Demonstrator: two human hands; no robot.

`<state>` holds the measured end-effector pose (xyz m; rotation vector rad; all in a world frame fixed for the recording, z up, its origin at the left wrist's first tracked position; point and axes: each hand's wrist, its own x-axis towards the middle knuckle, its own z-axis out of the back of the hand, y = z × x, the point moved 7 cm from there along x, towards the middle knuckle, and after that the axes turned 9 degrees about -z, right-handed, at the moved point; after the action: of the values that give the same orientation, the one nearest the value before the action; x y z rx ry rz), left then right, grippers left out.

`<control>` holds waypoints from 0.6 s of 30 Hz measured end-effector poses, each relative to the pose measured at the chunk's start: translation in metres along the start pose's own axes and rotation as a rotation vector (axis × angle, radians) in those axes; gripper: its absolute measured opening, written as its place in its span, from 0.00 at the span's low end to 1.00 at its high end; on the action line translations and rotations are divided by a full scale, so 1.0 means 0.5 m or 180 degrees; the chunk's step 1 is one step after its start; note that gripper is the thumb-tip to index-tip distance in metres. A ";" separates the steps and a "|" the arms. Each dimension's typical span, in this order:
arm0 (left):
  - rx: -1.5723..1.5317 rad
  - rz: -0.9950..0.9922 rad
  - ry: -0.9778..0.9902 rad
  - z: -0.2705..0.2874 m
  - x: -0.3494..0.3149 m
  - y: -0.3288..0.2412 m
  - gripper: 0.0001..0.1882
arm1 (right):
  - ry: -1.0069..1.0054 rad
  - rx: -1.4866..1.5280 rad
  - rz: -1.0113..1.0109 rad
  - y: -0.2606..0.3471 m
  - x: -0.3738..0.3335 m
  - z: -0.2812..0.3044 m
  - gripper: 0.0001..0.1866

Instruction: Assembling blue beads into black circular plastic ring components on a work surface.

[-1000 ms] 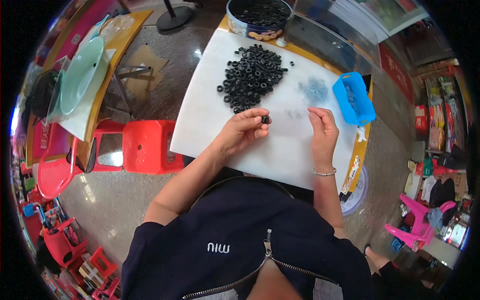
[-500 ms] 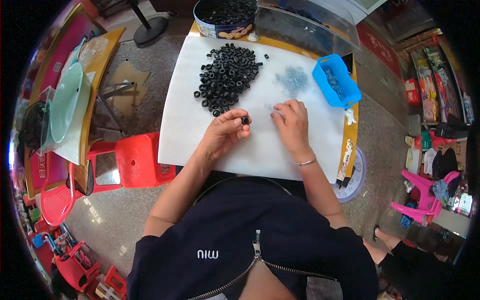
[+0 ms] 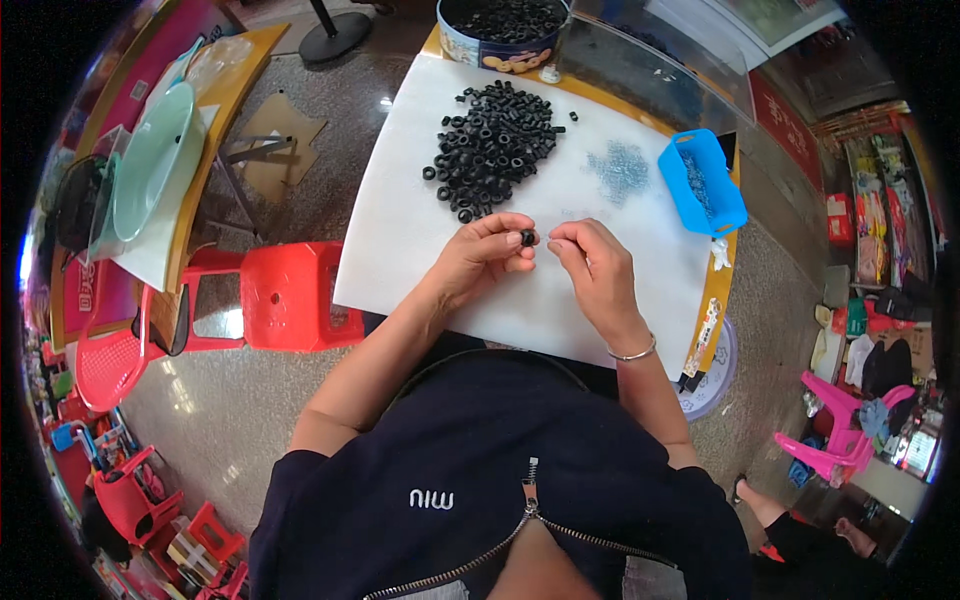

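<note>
Between thumb and fingers, my left hand (image 3: 482,255) grips a small black ring-shaped part (image 3: 527,238), its hole showing. My right hand (image 3: 603,275) is close beside it with thumb and forefinger pinched together; whatever is between those fingertips is too small to make out. Beyond my left hand lies a heap of similar black parts (image 3: 497,145) on the white table sheet (image 3: 400,250). Tiny pale-blue, see-through pieces (image 3: 619,170) are spread farther off to the right. More bluish pieces lie in a blue plastic basket (image 3: 722,215) at the table's right edge.
A round tin (image 3: 478,48) of black parts and a clear plastic box (image 3: 655,65) stand along the far edge. Left of the table are a red stool (image 3: 290,300) and a side table with a pale green basin (image 3: 150,170). A person's leg (image 3: 770,500) shows at lower right.
My right hand has come up from the sheet to beside the black part, fingertips pinched. My left hand still grips that part. The whole view has shifted slightly.
</note>
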<state>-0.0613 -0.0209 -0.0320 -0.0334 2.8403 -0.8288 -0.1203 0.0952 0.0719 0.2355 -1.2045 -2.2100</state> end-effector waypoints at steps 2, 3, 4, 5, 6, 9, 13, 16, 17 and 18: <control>0.0033 -0.0009 -0.0087 0.005 -0.001 0.001 0.11 | 0.0071 -0.0156 0.0172 0.017 -0.001 -0.006 0.03; 0.0054 -0.0004 -0.0032 0.005 -0.001 0.001 0.11 | 0.0076 -0.0216 0.0272 0.022 0.000 -0.009 0.03; 0.0075 0.0001 0.0024 0.005 0.000 0.002 0.11 | 0.0080 -0.0276 0.0372 0.028 0.001 -0.012 0.03; 0.0096 0.0008 0.0080 0.004 0.000 0.002 0.11 | 0.0083 -0.0335 0.0471 0.034 0.002 -0.015 0.03; 0.0104 -0.0002 0.0045 0.004 -0.001 0.002 0.11 | 0.0086 -0.0443 0.0519 0.036 0.002 -0.017 0.03; 0.0162 -0.0040 0.0009 0.001 -0.003 0.000 0.11 | 0.0106 -0.0694 0.0592 0.043 0.004 -0.022 0.04; 0.0368 -0.0051 0.0167 -0.004 -0.004 -0.001 0.10 | 0.0190 -0.0776 0.0550 0.040 0.007 -0.022 0.05; 0.0315 0.0062 0.0216 0.000 -0.006 0.003 0.10 | 0.0362 -0.0307 0.0017 0.012 0.012 -0.030 0.07; 0.0258 0.0111 0.0216 0.002 -0.007 0.004 0.10 | 0.0434 -0.0070 -0.0250 -0.004 0.013 -0.036 0.08; 0.0190 0.0105 0.0261 -0.001 -0.009 0.003 0.10 | 0.0582 0.0166 -0.0495 -0.018 0.014 -0.043 0.08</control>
<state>-0.0570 -0.0189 -0.0317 0.0567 2.8816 -0.9278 -0.1207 0.0798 0.0530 0.5574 -1.1780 -2.2336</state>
